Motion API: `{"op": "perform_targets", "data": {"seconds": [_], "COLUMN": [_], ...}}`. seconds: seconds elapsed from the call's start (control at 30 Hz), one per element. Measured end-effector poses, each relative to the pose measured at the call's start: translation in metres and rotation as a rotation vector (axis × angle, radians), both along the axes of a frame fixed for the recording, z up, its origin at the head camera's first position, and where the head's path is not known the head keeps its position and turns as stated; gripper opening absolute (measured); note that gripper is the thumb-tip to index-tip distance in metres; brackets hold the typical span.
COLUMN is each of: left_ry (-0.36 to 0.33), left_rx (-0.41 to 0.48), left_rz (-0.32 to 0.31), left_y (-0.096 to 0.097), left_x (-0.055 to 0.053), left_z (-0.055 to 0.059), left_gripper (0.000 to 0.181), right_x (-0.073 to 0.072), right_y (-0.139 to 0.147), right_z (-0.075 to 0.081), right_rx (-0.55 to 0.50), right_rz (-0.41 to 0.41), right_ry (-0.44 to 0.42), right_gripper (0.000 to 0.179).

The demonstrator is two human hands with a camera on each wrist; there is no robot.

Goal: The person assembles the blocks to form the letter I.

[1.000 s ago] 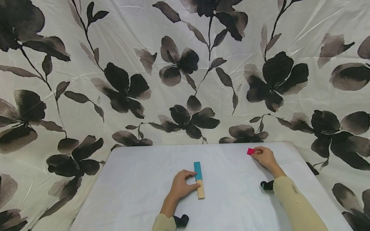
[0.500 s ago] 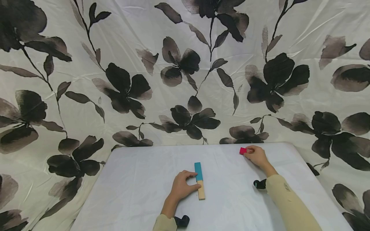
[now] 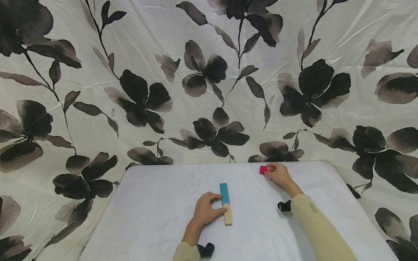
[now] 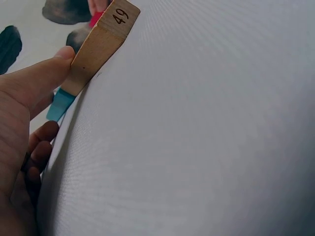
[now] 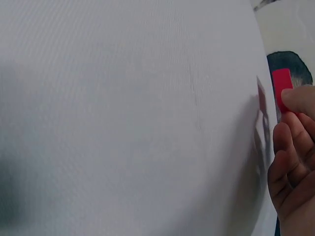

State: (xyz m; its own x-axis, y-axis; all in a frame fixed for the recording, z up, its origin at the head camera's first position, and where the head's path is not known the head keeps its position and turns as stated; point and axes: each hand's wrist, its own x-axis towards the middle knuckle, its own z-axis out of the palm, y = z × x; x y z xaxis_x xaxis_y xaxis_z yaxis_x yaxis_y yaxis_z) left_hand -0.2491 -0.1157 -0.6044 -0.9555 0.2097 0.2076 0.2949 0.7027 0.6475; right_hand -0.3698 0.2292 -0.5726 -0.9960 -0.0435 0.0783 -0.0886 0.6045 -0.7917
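Observation:
A teal block (image 3: 224, 193) and a plain wooden block (image 3: 227, 214) lie end to end near the table's middle, forming one straight bar. My left hand (image 3: 205, 211) reaches them from the left. Its thumb touches the wooden block and its index fingertip touches the teal one, with a gap between both digits. In the left wrist view, the wooden block's end face (image 4: 119, 17) bears the number 49. At the back right, my right hand (image 3: 279, 174) pinches a small red block (image 3: 263, 170) between thumb and fingers. Whether that block touches the table cannot be told.
A white-covered table (image 3: 156, 203) extends under both arms. Behind it hangs a pale cloth (image 3: 254, 127) with a dark floral print. A black wrist strap (image 3: 205, 249) shows at the left cuff, another (image 3: 284, 206) at the right.
My right hand has moved left along the table's back with the red block in its fingers. The left hand and the teal and wooden blocks have stayed in place.

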Motion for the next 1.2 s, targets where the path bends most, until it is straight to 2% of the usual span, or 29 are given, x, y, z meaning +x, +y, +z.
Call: {"op": "perform_targets", "data": {"seconds": [0.5, 0.8, 0.97, 1.2], "left_ry": [0.018, -0.003, -0.013, -0.016], "left_rx": [0.008, 0.006, -0.018, -0.008], "left_rz": [0.004, 0.001, 0.012, 0.018], "left_y": [-0.002, 0.0, 0.001, 0.001], "left_x": [-0.002, 0.0, 0.0, 0.001], "left_z": [0.002, -0.001, -0.002, -0.001], "left_gripper": [0.049, 0.05, 0.049, 0.049], "right_x": [-0.008, -0.002, 0.0, 0.0], "right_y": [-0.048, -0.068, -0.079, -0.093], "right_z": [0.003, 0.001, -0.002, -0.005], "right_rx": [-0.003, -0.055, -0.05, -0.038], "right_rz": [0.091, 0.107, 0.115, 0.123], "right_ry": [0.01, -0.016, -0.013, -0.014], "right_gripper": [0.034, 0.031, 0.03, 0.031]}}
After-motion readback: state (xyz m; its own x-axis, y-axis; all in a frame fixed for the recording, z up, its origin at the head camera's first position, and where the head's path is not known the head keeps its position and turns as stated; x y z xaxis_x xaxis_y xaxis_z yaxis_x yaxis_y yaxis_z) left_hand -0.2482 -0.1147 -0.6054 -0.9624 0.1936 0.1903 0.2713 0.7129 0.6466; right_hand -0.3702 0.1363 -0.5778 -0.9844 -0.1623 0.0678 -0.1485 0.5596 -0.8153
